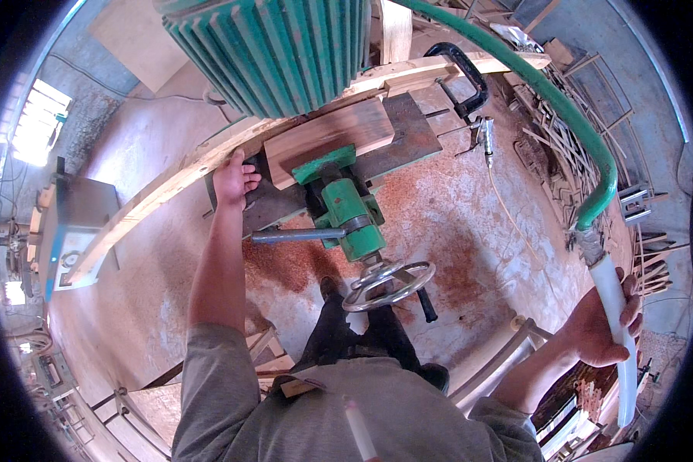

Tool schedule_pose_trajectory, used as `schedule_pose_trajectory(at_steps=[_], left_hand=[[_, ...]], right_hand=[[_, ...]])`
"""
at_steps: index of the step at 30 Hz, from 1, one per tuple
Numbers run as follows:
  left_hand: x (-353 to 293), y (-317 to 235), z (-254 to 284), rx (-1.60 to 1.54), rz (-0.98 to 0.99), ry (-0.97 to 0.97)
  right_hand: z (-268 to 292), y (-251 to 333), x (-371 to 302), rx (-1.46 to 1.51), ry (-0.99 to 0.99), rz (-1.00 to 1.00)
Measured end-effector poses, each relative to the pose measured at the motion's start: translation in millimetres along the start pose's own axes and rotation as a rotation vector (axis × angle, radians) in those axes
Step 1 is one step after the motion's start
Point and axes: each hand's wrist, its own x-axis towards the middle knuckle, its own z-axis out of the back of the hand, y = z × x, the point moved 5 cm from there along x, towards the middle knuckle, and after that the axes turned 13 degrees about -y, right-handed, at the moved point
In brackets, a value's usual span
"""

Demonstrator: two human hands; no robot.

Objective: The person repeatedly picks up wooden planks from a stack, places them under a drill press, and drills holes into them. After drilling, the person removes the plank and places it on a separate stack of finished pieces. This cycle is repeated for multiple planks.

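Observation:
My right hand (602, 327) is wrapped around the white sleeve (610, 292) at the end of a bent green lever (550, 96). My left hand (236, 180) is at the left end of the machine's dark metal table (412, 131), fingers curled, close to the long pale wooden strip (158, 189); what they hold, if anything, is hidden. To its right, a reddish-brown wood block (339, 138) lies on the table against the strip. A green clamp (345, 204) faces the block with its jaw plate at the block's near side. Above the block, the green ribbed motor (266, 50) hides part of the strip.
A shiny handwheel (389, 286) and a grey lever (299, 235) stick out towards me. A black C-clamp (473, 81) grips the strip's right part. An air gun (486, 142) hangs near it. Sawdust covers the floor; scrap sticks (558, 165) are piled at right.

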Motion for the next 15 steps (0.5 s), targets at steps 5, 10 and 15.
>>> schedule_pose_trajectory(at_steps=[5, 10, 15], left_hand=[[1, 1, 0, -0.007, 0.020, 0.025], [3, 1, 0, 0.000, 0.015, 0.024], [2, 3, 1, -0.003, 0.009, 0.015]], right_hand=[[19, -2, -17, -0.081, 0.008, -0.063], [38, -7, -35, -0.096, -0.015, -0.104], [61, -23, -73, -0.220, -0.066, -0.167]])
